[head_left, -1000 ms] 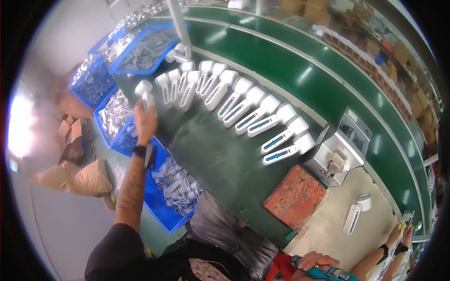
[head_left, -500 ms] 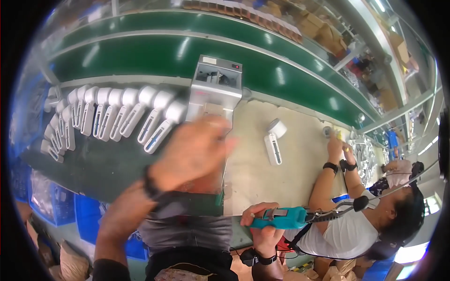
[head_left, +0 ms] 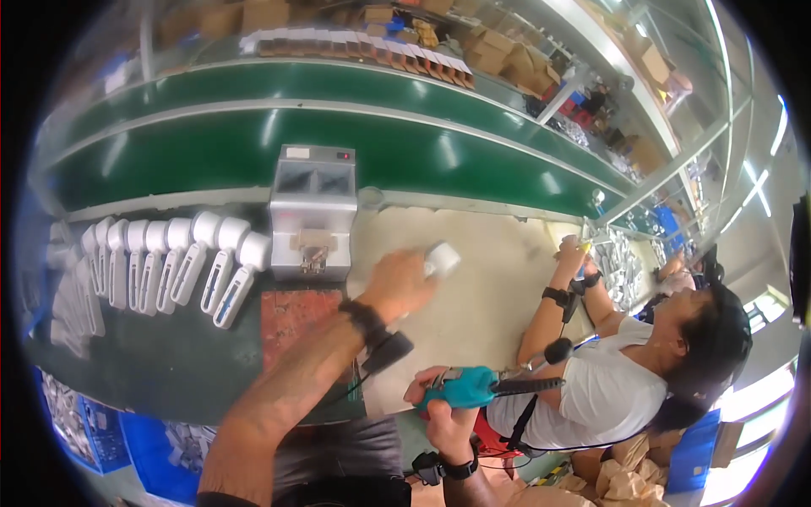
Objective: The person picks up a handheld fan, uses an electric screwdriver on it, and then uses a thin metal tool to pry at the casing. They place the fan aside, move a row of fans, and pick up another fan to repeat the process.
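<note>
My left hand is over the handle of a white device with a rounded head, on the beige part of the bench. Its fingers curl round the handle, which they hide; only the head shows beyond them. My right hand is closed around a teal power screwdriver with a dark coiled cord, held low at the bench's front edge. Left of the grey metal dispenser machine, several white devices of the same kind lie side by side in a curved row.
A red mat lies in front of the machine. Behind the bench runs a green conveyor, with cartons on a shelf beyond. Blue crates stand at the lower left. A co-worker in a white shirt works on the right, near a pile of silvery parts.
My left hand has gone from in front of the machine to the white device on the right and closed over its handle. The view has shifted right. My right hand keeps holding the screwdriver.
</note>
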{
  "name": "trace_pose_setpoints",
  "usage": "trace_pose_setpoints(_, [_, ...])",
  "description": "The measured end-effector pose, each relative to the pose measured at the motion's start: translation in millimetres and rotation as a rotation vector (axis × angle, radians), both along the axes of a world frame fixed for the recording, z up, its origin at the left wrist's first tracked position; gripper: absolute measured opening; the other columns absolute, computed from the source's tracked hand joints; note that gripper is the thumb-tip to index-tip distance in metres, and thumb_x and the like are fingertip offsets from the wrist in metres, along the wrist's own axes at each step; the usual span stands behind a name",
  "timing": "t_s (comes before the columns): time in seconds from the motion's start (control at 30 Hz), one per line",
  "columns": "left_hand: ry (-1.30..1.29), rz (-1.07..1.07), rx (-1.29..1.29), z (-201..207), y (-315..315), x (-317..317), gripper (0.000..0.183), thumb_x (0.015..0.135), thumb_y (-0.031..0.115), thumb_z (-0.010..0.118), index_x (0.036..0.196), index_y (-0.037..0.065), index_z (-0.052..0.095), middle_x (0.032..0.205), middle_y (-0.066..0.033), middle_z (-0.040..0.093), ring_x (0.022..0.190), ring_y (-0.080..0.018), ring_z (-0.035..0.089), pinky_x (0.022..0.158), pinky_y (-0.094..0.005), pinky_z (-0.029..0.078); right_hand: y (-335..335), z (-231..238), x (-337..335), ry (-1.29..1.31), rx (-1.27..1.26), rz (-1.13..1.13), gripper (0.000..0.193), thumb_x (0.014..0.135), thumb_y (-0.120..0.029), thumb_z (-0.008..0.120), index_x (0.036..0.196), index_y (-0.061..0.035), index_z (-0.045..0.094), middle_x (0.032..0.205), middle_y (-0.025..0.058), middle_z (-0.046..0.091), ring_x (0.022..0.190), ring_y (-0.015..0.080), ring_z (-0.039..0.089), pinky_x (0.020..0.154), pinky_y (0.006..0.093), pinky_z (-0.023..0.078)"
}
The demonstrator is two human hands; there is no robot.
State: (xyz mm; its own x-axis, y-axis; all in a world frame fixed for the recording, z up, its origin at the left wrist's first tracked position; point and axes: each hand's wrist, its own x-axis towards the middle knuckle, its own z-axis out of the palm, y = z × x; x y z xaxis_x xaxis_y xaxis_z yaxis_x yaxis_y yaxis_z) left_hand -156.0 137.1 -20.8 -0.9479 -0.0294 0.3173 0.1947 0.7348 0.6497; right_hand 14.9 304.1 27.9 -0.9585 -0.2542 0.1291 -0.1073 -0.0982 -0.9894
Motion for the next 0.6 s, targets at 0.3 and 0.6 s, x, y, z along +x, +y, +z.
trace_pose_setpoints(0.3, [0.077,-0.144,0.047,71.4,-52.6,117.7,0.026,0.081,0.019,0.075,0.101,0.004,0.068,0.094,-0.0132,0.063,0.089,-0.0372,0.065,0.074,-0.0451,0.054,-17.1,-17.3,-56.0,0.179,0.055,-0.116,0.046,0.099,-0.037,0.065,0.118,0.004,0.06,0.1,0.0127,0.073,0.095,0.0217,0.069,0.081,0.0333,0.053])
trace_pose_setpoints(0.6, [0.108,-0.202,-0.074,52.6,-97.7,147.5,0.025,0.082,0.012,0.078,0.104,0.005,0.069,0.103,-0.0126,0.066,0.097,-0.0362,0.065,0.084,-0.0443,0.051,-36.2,-32.2,-43.8,0.084,0.034,0.001,0.056,0.097,-0.043,0.071,0.124,0.0044,0.057,0.099,0.0117,0.072,0.094,0.0238,0.071,0.084,0.0361,0.054])
